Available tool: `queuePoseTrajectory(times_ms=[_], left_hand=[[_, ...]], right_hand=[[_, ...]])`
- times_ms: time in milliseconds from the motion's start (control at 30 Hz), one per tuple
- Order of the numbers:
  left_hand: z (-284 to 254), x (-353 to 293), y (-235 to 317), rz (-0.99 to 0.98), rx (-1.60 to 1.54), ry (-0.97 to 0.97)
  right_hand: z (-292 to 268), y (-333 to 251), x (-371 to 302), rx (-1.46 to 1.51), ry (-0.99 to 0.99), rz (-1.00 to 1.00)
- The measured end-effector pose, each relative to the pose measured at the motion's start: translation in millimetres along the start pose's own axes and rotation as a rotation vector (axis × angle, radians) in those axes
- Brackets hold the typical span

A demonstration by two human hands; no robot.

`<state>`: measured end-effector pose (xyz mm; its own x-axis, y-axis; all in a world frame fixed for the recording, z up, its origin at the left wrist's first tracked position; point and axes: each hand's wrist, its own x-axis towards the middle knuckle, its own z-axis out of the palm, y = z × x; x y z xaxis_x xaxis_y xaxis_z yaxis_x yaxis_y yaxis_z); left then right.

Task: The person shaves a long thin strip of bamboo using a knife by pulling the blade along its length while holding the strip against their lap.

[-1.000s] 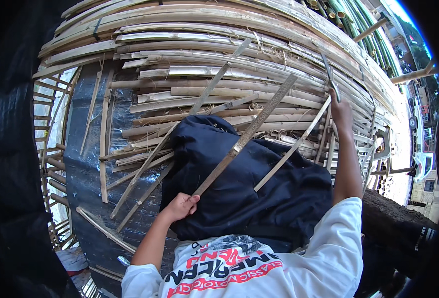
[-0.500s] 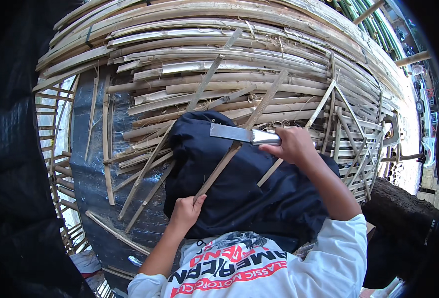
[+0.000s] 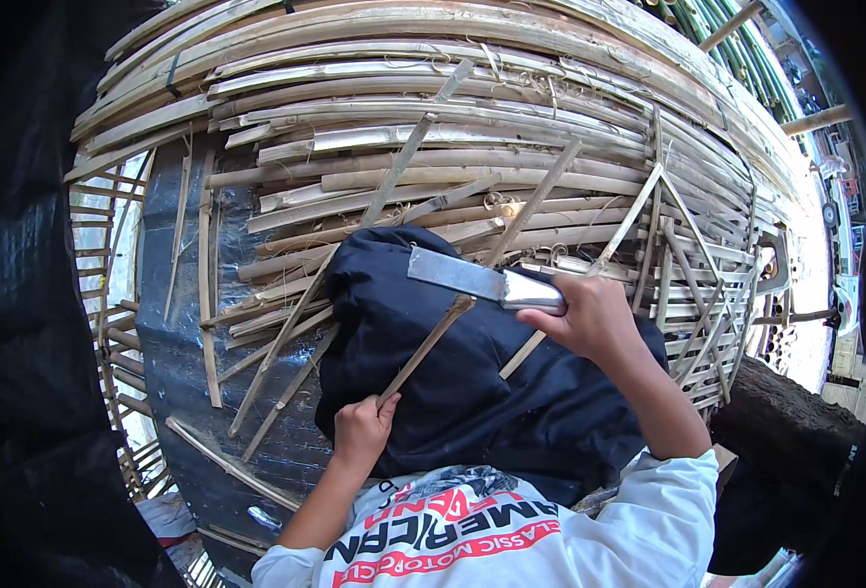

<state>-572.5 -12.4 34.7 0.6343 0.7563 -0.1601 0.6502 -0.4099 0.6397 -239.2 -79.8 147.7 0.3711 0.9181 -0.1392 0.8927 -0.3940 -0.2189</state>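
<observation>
My left hand [image 3: 361,428] is closed around the near end of a bamboo strip [image 3: 421,355], which slants away up and to the right. In my right hand [image 3: 592,312] is a knife [image 3: 455,274] with a broad, flat, square-ended blade and a silvery handle. Its blade lies across the strip and hides a short stretch of it; whether the edge touches the bamboo I cannot tell. Beneath both hands, a dark cloth [image 3: 408,402] covers my lap. Another bamboo strip [image 3: 522,355] rests on the cloth, left of my right forearm.
Beyond the cloth lies a broad stack of split bamboo [image 3: 374,137]. Loose strips [image 3: 286,348] lie on a dark sheet [image 3: 183,284] at the left. A slatted bamboo frame [image 3: 707,304] and a rough dark log [image 3: 791,407] are at the right. Black material [image 3: 31,343] hangs at the far left.
The knife and my right hand have shifted slightly right and down. The held strip's far part has moved a little right, and my left hand is slightly lower. Both grips stay closed.
</observation>
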Motion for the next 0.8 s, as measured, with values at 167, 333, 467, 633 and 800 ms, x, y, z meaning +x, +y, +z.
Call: queuePoseTrajectory(times_ms=[167, 333, 467, 633, 800], left_hand=[[-11.3, 8.6, 6.2, 0.054, 0.234, 0.000], [2.2, 7.2, 7.8, 0.063, 0.034, 0.081], [-0.3, 7.8, 0.1, 0.054, 0.061, 0.054], [-10.4, 7.1, 3.9, 0.114, 0.112, 0.077], [-11.2, 3.9, 4.7, 0.030, 0.005, 0.046]], right_hand=[[5.8, 121.8, 52.4, -0.138, 0.194, 0.502], [-77.3, 130.1, -4.3, 0.082, 0.336, 0.591], [-33.2, 38.8, -19.8, 0.120, 0.201, 0.243], [36.7, 41.8, 15.9, -0.064, -0.028, 0.106], [-44.0, 179.6, 7.7, 0.249, 0.416, 0.741]])
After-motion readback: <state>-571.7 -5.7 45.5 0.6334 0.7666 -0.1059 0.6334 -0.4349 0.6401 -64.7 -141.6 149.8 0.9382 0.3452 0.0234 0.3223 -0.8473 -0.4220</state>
